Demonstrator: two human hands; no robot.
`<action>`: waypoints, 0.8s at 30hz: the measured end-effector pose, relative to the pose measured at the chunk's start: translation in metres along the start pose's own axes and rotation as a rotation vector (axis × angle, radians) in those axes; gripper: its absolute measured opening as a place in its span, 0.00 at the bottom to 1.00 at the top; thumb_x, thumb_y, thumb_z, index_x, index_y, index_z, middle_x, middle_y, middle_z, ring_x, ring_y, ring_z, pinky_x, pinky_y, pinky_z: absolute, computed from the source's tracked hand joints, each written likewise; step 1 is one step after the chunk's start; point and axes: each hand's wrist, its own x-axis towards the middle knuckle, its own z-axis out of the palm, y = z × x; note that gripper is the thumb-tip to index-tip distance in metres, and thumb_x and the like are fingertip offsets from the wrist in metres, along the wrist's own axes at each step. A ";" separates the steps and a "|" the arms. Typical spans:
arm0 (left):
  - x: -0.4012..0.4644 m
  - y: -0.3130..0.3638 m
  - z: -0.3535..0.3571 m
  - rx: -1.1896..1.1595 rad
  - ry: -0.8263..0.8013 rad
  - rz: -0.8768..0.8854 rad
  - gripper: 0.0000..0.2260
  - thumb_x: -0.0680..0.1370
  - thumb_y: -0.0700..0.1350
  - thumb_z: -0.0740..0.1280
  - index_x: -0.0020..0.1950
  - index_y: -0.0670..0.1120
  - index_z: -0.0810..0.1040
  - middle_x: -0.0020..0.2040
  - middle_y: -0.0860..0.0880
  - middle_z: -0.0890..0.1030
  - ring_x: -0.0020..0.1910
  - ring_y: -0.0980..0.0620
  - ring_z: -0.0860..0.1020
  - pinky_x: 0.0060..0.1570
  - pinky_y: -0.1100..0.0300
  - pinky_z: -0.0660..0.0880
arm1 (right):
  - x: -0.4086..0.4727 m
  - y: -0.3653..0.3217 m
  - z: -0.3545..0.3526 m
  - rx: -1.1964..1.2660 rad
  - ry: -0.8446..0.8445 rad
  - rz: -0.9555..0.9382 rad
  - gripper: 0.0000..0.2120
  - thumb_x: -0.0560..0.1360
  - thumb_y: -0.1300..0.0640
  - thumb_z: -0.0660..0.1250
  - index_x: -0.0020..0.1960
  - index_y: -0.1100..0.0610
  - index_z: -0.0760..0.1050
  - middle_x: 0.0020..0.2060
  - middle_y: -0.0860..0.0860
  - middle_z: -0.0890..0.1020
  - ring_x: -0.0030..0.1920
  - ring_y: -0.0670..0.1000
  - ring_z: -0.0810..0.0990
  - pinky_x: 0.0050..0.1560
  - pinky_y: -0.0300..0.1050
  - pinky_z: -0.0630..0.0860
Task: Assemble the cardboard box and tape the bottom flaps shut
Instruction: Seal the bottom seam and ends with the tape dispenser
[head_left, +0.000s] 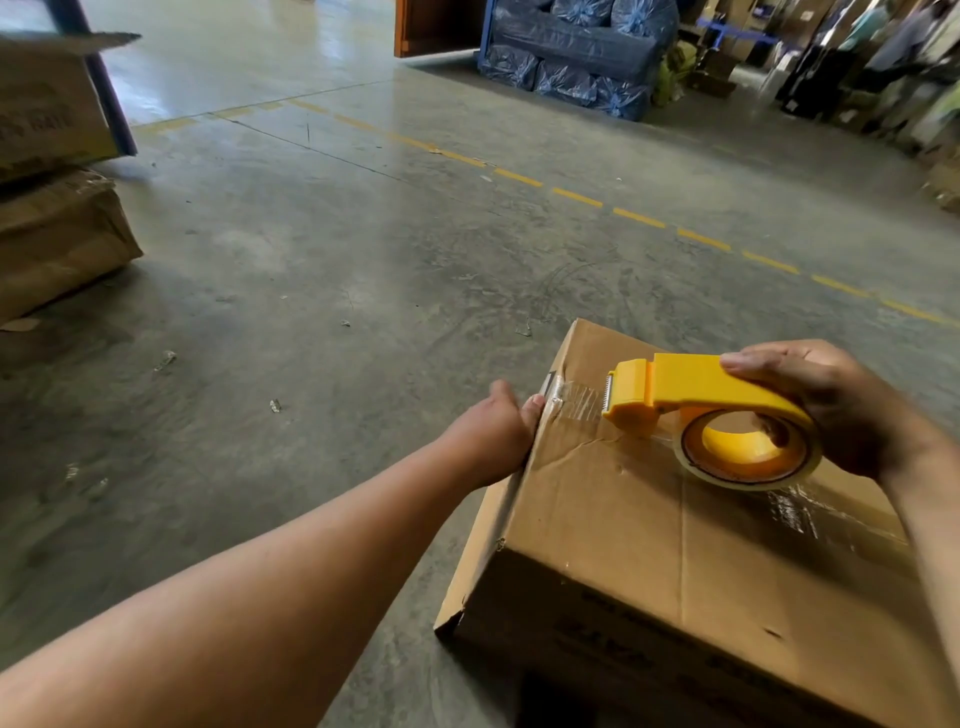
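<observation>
A brown cardboard box (649, 551) stands on the concrete floor at the lower right, its flaps closed on top. A strip of clear tape (576, 402) runs along the flap seam and over the box's left edge. My right hand (831, 405) grips a yellow tape dispenser (711, 405) that sits on the box top, its toothed blade pointing left. My left hand (498, 431) presses against the box's left side where the tape end folds over; its thumb lies on the edge and its fingers are hidden behind the box.
Stacked cardboard boxes (57, 208) stand at the far left beside a blue rack post (111, 88). Blue plastic-wrapped bales (576, 57) and cluttered goods line the back right. A dashed yellow line (576, 197) crosses the concrete floor.
</observation>
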 end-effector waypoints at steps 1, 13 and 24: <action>-0.002 -0.003 -0.001 -0.022 -0.051 -0.112 0.33 0.82 0.66 0.53 0.75 0.41 0.60 0.67 0.37 0.76 0.61 0.39 0.78 0.55 0.47 0.77 | -0.001 0.000 0.000 -0.002 0.002 0.001 0.42 0.48 0.31 0.77 0.42 0.67 0.78 0.33 0.62 0.71 0.22 0.53 0.69 0.21 0.38 0.65; -0.024 0.036 -0.031 0.214 -0.174 0.496 0.48 0.70 0.70 0.70 0.82 0.57 0.50 0.82 0.57 0.50 0.80 0.53 0.53 0.77 0.49 0.56 | -0.002 -0.007 -0.002 -0.010 -0.037 0.096 0.25 0.57 0.40 0.77 0.40 0.61 0.82 0.32 0.59 0.73 0.28 0.55 0.71 0.23 0.41 0.68; -0.008 0.054 -0.012 0.541 -0.184 0.438 0.57 0.65 0.77 0.66 0.83 0.51 0.45 0.83 0.55 0.43 0.80 0.55 0.39 0.79 0.43 0.45 | 0.006 -0.010 0.003 -0.021 -0.020 0.069 0.21 0.59 0.42 0.74 0.41 0.59 0.82 0.26 0.53 0.73 0.22 0.50 0.70 0.22 0.39 0.67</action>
